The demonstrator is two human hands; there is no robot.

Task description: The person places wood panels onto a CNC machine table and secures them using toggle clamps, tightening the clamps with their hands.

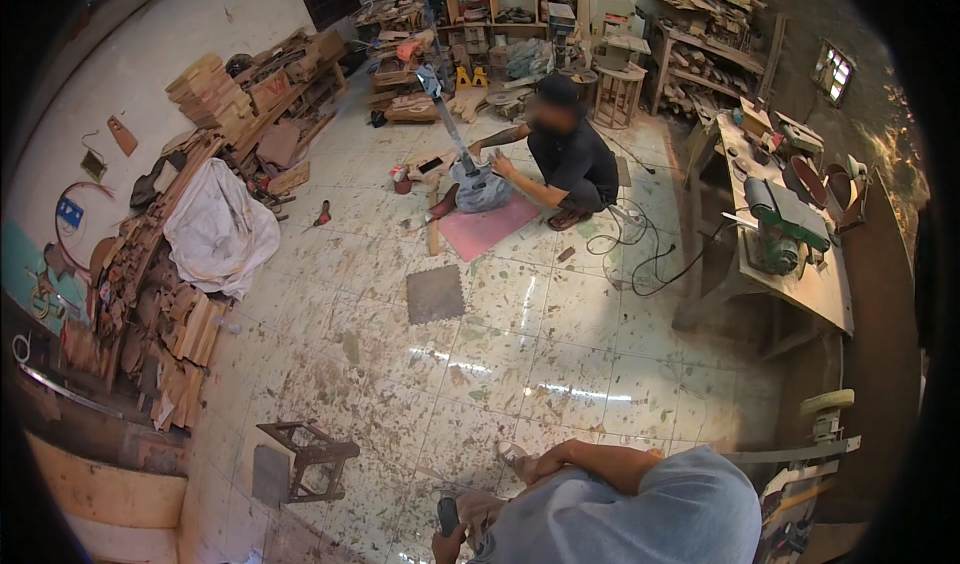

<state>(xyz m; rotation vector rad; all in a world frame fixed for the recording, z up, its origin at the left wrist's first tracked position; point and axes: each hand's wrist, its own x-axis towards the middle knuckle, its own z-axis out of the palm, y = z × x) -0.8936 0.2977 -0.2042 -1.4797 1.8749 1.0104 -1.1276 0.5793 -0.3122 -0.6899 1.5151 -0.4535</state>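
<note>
At the lower edge, my left hand (449,546) is closed around a small dark object with a rounded end (448,512), whose kind I cannot make out. My right forearm (605,459) comes out of a grey sleeve and bends across in front of my body. The right hand (538,469) is low beside my leg, its fingers too unclear to read. Across the room a co-worker in dark clothes and a cap (575,154) squats, both hands on an upright guitar (482,190) with a grey-blue body. The guitar rests at a pink mat (490,229).
A small brown stool (310,461) stands at lower left. Wood scraps (150,334) and a white sack (220,229) line the left wall. A workbench with a green-and-grey machine (785,224) is at right. Black cables (640,254) and a grey mat (436,294) lie on the littered tile floor.
</note>
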